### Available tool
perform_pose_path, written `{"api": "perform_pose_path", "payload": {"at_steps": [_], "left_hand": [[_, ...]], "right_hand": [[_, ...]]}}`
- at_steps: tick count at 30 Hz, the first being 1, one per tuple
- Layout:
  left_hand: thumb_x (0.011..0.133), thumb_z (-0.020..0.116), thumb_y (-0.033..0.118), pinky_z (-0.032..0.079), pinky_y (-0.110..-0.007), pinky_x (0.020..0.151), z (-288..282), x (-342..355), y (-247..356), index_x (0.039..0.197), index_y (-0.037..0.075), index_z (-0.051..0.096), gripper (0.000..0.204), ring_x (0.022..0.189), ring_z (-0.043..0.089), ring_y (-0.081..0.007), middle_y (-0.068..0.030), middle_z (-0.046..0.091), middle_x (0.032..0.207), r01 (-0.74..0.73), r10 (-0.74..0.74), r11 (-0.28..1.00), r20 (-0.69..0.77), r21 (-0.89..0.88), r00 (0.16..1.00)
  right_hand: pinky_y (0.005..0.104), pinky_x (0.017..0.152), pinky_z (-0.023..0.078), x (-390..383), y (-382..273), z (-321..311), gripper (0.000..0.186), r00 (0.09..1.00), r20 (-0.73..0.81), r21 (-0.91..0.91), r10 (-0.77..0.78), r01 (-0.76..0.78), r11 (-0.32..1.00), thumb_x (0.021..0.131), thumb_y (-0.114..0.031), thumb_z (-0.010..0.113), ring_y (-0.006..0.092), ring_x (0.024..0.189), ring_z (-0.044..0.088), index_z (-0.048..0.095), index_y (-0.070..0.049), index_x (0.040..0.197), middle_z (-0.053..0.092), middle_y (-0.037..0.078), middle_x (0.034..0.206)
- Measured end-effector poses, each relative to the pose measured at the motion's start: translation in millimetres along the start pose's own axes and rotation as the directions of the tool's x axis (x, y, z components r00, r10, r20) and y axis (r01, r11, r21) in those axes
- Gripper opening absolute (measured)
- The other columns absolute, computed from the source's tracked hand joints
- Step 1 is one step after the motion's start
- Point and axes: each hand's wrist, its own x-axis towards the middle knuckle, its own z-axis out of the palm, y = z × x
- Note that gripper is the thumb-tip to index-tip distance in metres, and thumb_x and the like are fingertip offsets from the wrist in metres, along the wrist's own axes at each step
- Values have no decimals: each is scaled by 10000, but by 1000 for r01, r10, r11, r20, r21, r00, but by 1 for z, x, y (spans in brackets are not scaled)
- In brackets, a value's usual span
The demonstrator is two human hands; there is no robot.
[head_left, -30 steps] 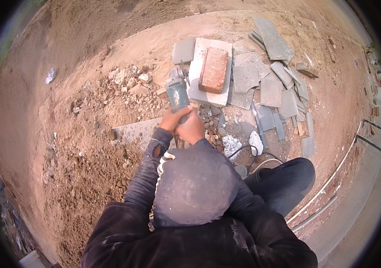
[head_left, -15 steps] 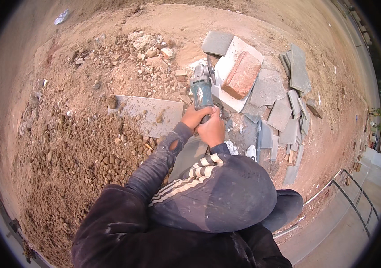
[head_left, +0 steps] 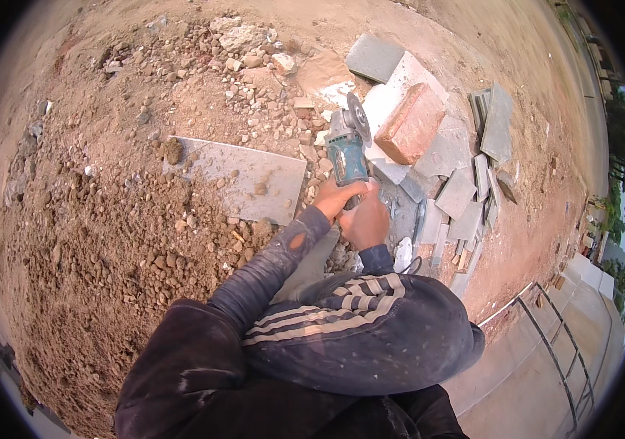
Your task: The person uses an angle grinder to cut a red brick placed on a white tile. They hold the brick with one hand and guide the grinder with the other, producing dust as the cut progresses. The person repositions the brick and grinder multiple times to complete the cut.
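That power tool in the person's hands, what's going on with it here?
A person grips a teal angle grinder by its rear end, left hand and right hand close together. Its disc is beside a reddish brick, which lies on a pale slab; whether the disc is spinning isn't clear. Grey tile pieces lie to the right.

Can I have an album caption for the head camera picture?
Left hand and right hand grip a teal angle grinder beside a reddish brick on a pale slab.
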Motion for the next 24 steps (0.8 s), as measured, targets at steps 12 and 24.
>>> {"api": "perform_pose_path", "payload": {"at_steps": [12, 24], "left_hand": [[829, 748, 261, 539, -333, 818, 13, 7, -5, 1191, 36, 578, 459, 948, 647, -189, -76, 645, 1073, 175, -160, 969, 96, -172, 982], [865, 691, 368, 518, -354, 882, 29, 18, -28, 1200, 95, 581, 446, 1002, 621, -201, -72, 631, 1105, 270, -236, 932, 160, -243, 958]], "right_hand": [[496, 749, 531, 1, 4, -19, 762, 999, 15, -221, 33, -29, 975, 703, -201, 736, 421, 859, 670, 409, -14, 1365, 648, 235, 1001], [476, 711, 552, 3, 14, -42, 452, 1000, 19, -280, -2, 7, 960, 706, -116, 705, 385, 824, 691, 491, -14, 1091, 670, 229, 894]]}}
